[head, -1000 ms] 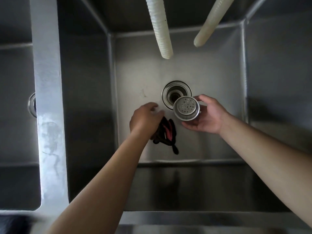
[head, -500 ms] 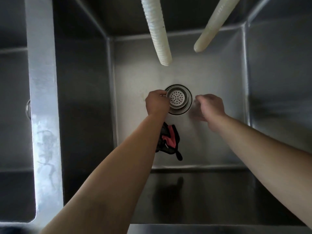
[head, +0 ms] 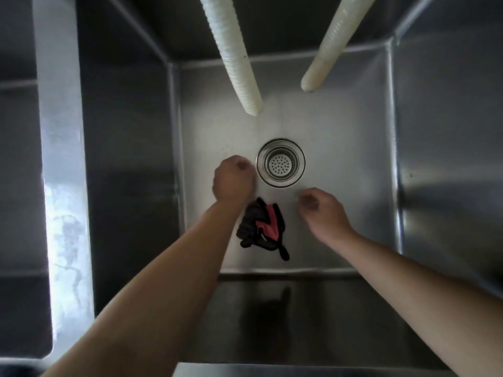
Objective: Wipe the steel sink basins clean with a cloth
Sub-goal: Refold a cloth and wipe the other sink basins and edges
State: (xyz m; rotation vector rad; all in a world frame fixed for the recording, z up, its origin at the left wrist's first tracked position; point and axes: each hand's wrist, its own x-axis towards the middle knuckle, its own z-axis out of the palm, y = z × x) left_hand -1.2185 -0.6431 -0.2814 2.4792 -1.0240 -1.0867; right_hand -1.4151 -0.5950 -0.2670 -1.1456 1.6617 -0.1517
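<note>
I look straight down into a deep steel sink basin (head: 340,126). A perforated steel strainer (head: 281,163) sits in the drain at the middle of the floor. A crumpled black and pink cloth (head: 262,225) lies on the floor just below the drain, untouched. My left hand (head: 233,178) hovers left of the drain with fingers loosely curled and holds nothing. My right hand (head: 322,210) hangs right of the cloth, fingers also loosely curled and empty. Both forearms reach in from the bottom edge.
Two white ribbed hoses hang into the basin from above, the longer one (head: 234,58) ending over the drain and the other (head: 334,47) to its right. A steel divider (head: 61,164) separates a second basin (head: 19,186) on the left.
The strainer went from my right hand into the drain, seated there by my left hand. Both hands have since let go and drawn back toward the cloth.
</note>
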